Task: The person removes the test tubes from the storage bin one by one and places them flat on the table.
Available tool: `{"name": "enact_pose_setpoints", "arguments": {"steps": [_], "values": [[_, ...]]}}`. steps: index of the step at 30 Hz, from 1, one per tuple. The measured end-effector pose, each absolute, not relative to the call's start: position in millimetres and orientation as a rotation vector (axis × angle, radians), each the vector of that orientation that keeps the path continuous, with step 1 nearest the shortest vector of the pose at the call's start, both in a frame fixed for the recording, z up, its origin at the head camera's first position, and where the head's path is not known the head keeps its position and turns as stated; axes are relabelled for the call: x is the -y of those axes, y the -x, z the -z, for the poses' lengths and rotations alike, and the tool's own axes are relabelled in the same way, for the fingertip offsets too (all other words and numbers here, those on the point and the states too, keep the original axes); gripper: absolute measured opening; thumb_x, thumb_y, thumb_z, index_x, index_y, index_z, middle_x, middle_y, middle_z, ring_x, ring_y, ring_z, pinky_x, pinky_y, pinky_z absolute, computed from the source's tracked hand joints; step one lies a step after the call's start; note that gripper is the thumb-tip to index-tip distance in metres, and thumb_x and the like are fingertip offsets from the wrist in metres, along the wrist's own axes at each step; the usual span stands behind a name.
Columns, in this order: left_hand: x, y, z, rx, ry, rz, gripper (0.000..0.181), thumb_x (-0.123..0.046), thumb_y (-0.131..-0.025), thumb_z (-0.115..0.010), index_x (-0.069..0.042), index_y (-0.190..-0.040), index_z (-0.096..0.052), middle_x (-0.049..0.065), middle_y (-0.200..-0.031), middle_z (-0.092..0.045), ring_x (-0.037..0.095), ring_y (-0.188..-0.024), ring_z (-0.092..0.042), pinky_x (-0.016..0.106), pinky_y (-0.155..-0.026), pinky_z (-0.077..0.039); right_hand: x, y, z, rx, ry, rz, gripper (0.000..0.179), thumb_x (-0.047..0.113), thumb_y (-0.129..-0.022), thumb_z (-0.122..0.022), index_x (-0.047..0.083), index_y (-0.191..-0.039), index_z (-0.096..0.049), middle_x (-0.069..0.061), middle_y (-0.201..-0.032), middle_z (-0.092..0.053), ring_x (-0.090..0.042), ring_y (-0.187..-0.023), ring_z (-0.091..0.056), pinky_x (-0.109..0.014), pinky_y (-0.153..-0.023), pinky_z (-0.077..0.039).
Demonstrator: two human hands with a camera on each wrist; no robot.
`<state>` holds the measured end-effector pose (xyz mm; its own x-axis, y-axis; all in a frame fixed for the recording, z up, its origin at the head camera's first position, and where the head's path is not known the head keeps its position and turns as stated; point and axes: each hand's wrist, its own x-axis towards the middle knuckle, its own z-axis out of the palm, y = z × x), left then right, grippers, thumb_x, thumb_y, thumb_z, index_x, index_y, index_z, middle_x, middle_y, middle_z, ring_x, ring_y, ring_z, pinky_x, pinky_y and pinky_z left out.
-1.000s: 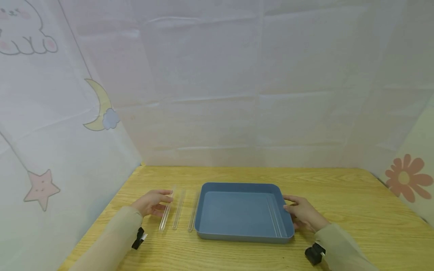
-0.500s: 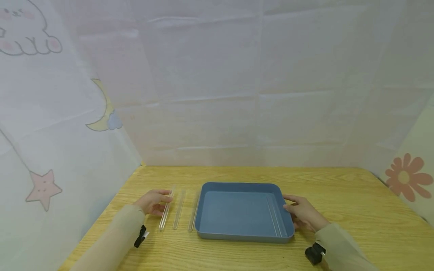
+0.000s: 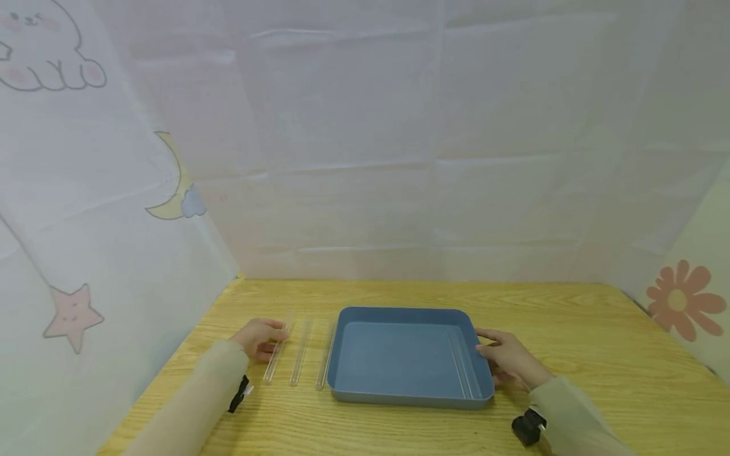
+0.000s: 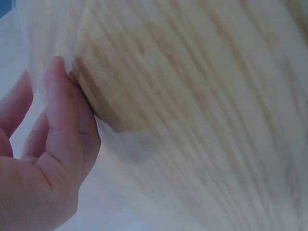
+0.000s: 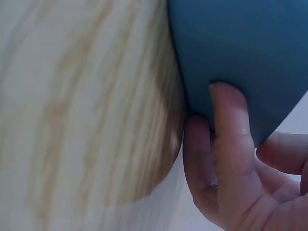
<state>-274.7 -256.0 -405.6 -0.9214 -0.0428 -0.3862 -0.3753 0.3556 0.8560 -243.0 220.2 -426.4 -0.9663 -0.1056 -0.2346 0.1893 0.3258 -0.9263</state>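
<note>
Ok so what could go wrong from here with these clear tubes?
Two things, possibly. The left hand holds the leftmost tube toward its far end, so its near end might swing and knock the middle tube. And the right hand is on the blue tray; a push to the left could roll the third tube, which lies close beside the tray's left side.

On the yellowish wooden table (image 3: pixel 399 434), room runs in front of the rectangular blue tray (image 3: pixel 407 401) — slender transparent tubes (image 3: pixel 300 353) obstruct its left, the right hand (image 3: pixel 509 358) its right.
</note>
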Motion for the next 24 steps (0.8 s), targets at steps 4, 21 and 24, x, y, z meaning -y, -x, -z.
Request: {"name": "enact_pose_setpoints", "arguments": {"steps": [4, 21, 24], "values": [[259.1, 277.2, 410.1, -2.330, 0.348, -1.621, 0.043, -0.008, -0.091, -0.068, 0.009, -0.126, -0.051, 0.008, -0.089, -0.063, 0.018, -0.073, -0.059, 0.031, -0.064, -0.053, -221.0, 243.3, 426.4, -2.350, -0.068, 1.672, 0.052, 0.004, -0.102, -0.047, -0.007, -0.149, -0.028, -0.019, -0.102, -0.060, -0.021, -0.067, -0.062, -0.034, -0.051, -0.051], [255.4, 277.1, 412.6, -2.442, 0.352, -1.588, 0.043, -0.003, -0.092, -0.065, 0.014, -0.128, -0.050, 0.002, -0.075, -0.060, 0.010, -0.055, -0.044, 0.024, -0.055, -0.047, -219.2, 242.0, 424.9, -2.326, -0.073, 1.695, 0.052, 0.003, -0.102, -0.046, -0.008, -0.149, -0.027, -0.018, -0.099, -0.063, -0.023, -0.069, -0.064, -0.036, -0.053, -0.053], [256.8, 277.2, 412.8, -2.440, 0.352, -1.572, 0.047, -0.004, -0.092, -0.065, 0.014, -0.131, -0.047, 0.003, -0.077, -0.061, 0.011, -0.057, -0.047, 0.025, -0.057, -0.049, -218.9, 241.3, 424.9, -2.322, -0.080, 1.699, 0.051, 0.003, -0.102, -0.046, -0.008, -0.149, -0.027, -0.021, -0.103, -0.061, -0.023, -0.071, -0.064, -0.037, -0.054, -0.053]]}}
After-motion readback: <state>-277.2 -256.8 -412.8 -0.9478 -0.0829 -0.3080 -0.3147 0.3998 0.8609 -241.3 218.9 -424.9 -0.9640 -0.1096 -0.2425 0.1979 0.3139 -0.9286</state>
